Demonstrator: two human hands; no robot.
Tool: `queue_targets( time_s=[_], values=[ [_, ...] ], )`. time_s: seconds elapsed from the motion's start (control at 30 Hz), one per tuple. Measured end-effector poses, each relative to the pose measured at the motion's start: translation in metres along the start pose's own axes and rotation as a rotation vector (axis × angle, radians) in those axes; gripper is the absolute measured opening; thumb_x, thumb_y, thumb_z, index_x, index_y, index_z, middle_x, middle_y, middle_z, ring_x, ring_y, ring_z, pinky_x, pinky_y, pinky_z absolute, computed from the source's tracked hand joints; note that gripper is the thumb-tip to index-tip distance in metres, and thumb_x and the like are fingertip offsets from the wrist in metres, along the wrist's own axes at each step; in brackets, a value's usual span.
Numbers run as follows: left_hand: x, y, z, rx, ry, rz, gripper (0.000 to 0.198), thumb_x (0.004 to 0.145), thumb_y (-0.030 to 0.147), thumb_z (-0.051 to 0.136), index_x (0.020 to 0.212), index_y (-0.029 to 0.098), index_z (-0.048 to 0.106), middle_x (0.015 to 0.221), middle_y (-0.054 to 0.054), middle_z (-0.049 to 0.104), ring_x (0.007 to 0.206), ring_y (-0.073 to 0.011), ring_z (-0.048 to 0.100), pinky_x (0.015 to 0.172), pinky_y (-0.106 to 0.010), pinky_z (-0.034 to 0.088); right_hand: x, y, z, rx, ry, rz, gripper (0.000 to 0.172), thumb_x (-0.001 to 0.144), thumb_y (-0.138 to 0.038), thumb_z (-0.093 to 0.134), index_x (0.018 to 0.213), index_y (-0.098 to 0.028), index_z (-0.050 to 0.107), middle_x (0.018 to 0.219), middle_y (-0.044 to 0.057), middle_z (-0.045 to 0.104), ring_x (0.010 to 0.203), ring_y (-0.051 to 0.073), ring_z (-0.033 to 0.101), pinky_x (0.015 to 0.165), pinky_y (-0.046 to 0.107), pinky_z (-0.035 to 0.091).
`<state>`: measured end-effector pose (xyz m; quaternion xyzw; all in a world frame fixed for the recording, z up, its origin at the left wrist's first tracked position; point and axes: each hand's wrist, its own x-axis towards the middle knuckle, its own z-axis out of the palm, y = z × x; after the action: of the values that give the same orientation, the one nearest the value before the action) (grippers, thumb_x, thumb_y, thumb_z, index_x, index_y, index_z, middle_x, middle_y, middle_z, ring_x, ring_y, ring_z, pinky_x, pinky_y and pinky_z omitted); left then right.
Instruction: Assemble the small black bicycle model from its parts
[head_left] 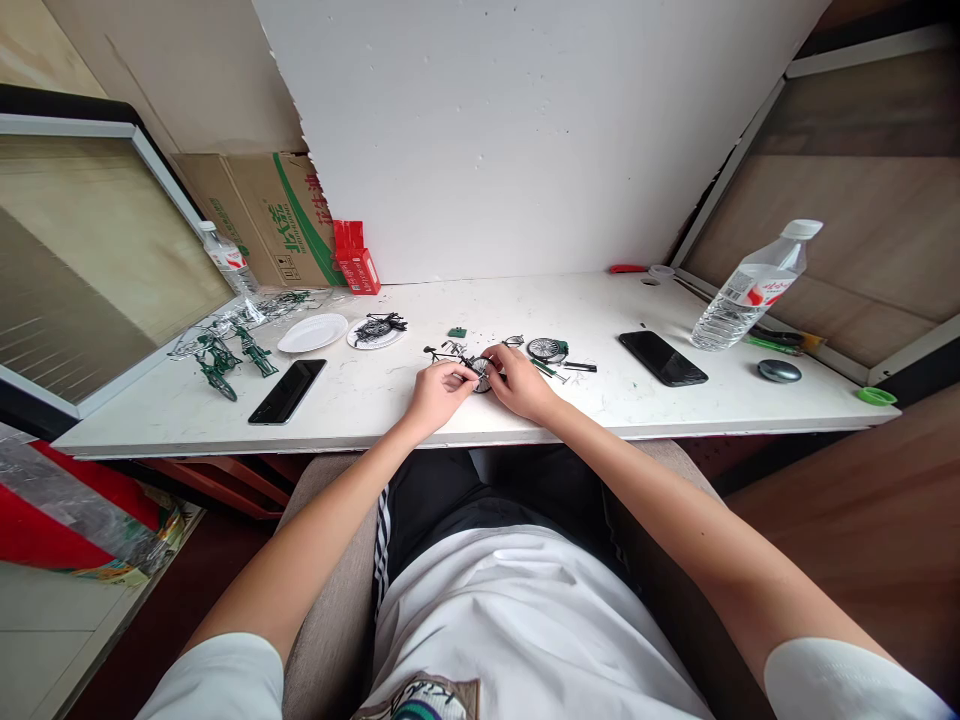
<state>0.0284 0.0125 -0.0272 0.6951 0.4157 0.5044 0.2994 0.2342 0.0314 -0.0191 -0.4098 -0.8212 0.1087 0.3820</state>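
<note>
A small black model bicycle (pixel 482 374) is between my hands, near the table's front edge, with its spoked wheel at my fingertips. My left hand (pixel 444 393) pinches it from the left, fingers closed at the wheel's edge. From the right my right hand (pixel 517 382) grips the wheel's other side with thumb and fingers. The fingers partly cover the frame. Just behind lies a small green piece (pixel 457 332). To the right are loose spoked wheels (pixel 547 349) and thin black and green parts (pixel 580 367).
Green model bicycles (pixel 217 362) stand at the left, beside a phone (pixel 287 391) and a white paper plate (pixel 313 333). Another plate holds black parts (pixel 379 328). At the right are a second phone (pixel 663 358), a water bottle (pixel 754 290) and a dark oval object (pixel 778 371).
</note>
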Motion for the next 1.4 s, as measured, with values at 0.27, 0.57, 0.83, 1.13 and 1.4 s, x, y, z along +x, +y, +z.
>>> queue_targets(
  time_s=[0.27,0.57,0.83,1.13,1.4],
  values=[
    [0.0002,0.0000,-0.0003,0.005,-0.004,0.012,0.007,0.086,0.026,0.079,0.090,0.020,0.080,0.098,-0.008,0.081,0.083,-0.0200,0.076,0.078,-0.033,0.063,0.0002,-0.0004,-0.0005,0.005,-0.004,0.001,0.025,0.105,-0.027,0.047,0.125,-0.021,0.060,0.100,0.012,0.072,0.102,0.031,0.064,0.084,0.042,0.051],
    [0.0002,0.0035,0.0000,0.004,-0.007,-0.005,0.007,0.086,0.025,0.079,0.089,0.020,0.079,0.098,-0.008,0.081,0.082,-0.0201,0.076,0.078,-0.033,0.063,-0.0001,-0.0019,-0.0017,0.008,-0.009,0.002,0.025,0.105,-0.027,0.047,0.125,-0.020,0.060,0.101,0.013,0.072,0.100,0.032,0.064,0.083,0.042,0.051],
    [0.0002,0.0018,-0.0001,0.001,-0.009,-0.006,0.007,0.086,0.025,0.079,0.089,0.019,0.080,0.098,-0.008,0.081,0.083,-0.0203,0.076,0.078,-0.033,0.063,0.0000,-0.0017,-0.0013,0.005,-0.006,0.004,0.024,0.105,-0.027,0.047,0.124,-0.020,0.060,0.102,0.013,0.072,0.101,0.031,0.064,0.083,0.042,0.051],
    [0.0003,0.0010,0.0000,-0.001,-0.011,-0.027,0.006,0.085,0.023,0.078,0.090,0.019,0.080,0.098,-0.008,0.081,0.082,-0.0191,0.076,0.077,-0.031,0.062,0.0003,0.0011,0.0003,0.010,-0.008,-0.011,0.024,0.105,-0.027,0.047,0.124,-0.019,0.060,0.100,0.013,0.071,0.101,0.032,0.064,0.084,0.043,0.051],
    [0.0008,0.0002,-0.0001,-0.010,-0.014,-0.018,0.007,0.085,0.023,0.078,0.090,0.018,0.080,0.099,-0.009,0.080,0.081,-0.0193,0.076,0.078,-0.032,0.063,0.0003,0.0014,0.0011,0.008,-0.003,-0.020,0.024,0.105,-0.026,0.047,0.125,-0.020,0.060,0.102,0.013,0.073,0.101,0.031,0.064,0.084,0.043,0.051]
  ],
)
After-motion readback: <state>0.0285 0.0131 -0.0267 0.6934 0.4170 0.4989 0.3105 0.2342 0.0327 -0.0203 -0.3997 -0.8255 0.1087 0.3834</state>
